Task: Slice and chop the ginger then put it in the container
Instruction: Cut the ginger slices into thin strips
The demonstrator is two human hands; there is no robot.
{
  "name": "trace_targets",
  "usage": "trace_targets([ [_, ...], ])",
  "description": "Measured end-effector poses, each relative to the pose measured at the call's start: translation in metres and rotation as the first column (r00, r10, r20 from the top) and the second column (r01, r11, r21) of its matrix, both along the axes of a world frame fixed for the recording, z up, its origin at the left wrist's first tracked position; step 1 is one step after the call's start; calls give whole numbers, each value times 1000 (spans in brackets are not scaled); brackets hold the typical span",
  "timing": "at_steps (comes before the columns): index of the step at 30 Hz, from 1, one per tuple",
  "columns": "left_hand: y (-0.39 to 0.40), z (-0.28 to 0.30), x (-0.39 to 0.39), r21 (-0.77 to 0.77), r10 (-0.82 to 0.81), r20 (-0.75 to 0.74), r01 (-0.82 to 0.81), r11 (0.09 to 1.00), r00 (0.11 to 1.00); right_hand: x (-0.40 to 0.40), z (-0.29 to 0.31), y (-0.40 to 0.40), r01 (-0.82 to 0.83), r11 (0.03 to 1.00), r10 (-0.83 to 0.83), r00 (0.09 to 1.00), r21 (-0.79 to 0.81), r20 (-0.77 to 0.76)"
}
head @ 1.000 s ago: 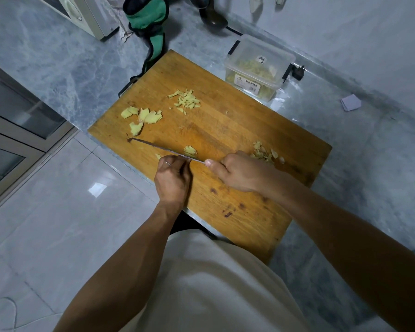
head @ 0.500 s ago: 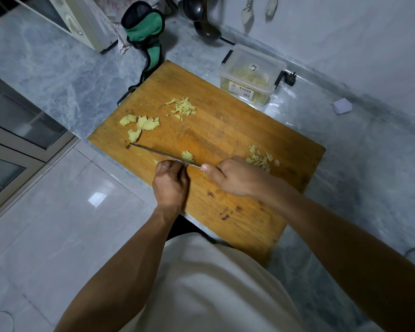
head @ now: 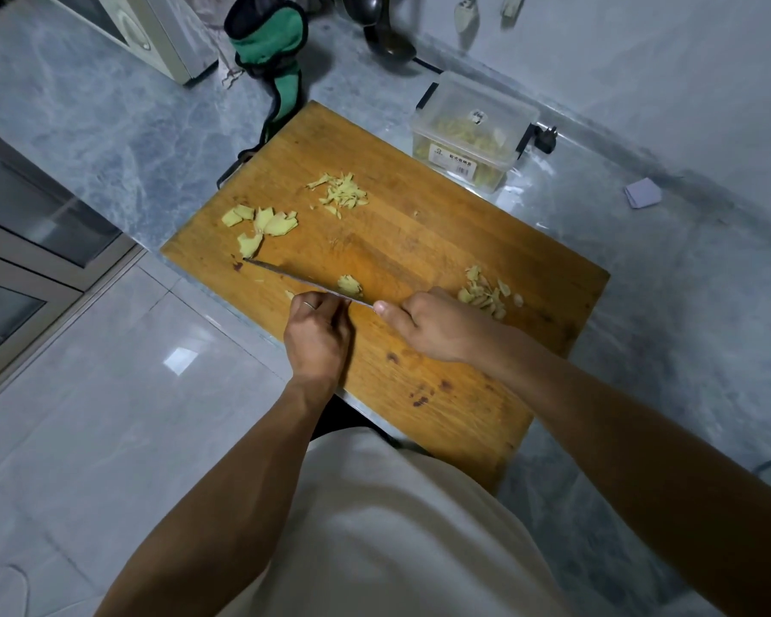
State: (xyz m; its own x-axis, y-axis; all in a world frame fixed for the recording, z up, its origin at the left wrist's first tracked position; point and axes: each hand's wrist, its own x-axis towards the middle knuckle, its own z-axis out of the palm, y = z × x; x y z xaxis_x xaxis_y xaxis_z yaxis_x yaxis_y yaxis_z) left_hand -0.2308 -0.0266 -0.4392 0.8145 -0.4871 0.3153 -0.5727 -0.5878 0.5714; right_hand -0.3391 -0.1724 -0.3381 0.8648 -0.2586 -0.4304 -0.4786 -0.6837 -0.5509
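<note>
A white label [head: 452,159] on the front wall of the clear plastic container [head: 472,126] carries a round logo, one line of printed characters and a barcode beneath; the characters appear to be Chinese but are too small to read. A small dark-marked sticker [head: 478,116] sits on the container's lid, its marking likewise illegible. No other text can be read.
</note>
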Motion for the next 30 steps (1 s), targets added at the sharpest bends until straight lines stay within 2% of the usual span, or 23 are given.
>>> trace_targets([
  [12,0,-3,-1,-22,22,-21,-22,1000,1000,3,17,-1,-12,1000,12,999,17,-31],
  [21,0,-2,0,-3,5,-5,-5,1000,1000,-2,-4,7,28,999,-28,1000,18,-13],
  [30,1,1,0,5,12,-52,-12,1000,999,-5,14,8,33,999,-33,999,8,-18],
])
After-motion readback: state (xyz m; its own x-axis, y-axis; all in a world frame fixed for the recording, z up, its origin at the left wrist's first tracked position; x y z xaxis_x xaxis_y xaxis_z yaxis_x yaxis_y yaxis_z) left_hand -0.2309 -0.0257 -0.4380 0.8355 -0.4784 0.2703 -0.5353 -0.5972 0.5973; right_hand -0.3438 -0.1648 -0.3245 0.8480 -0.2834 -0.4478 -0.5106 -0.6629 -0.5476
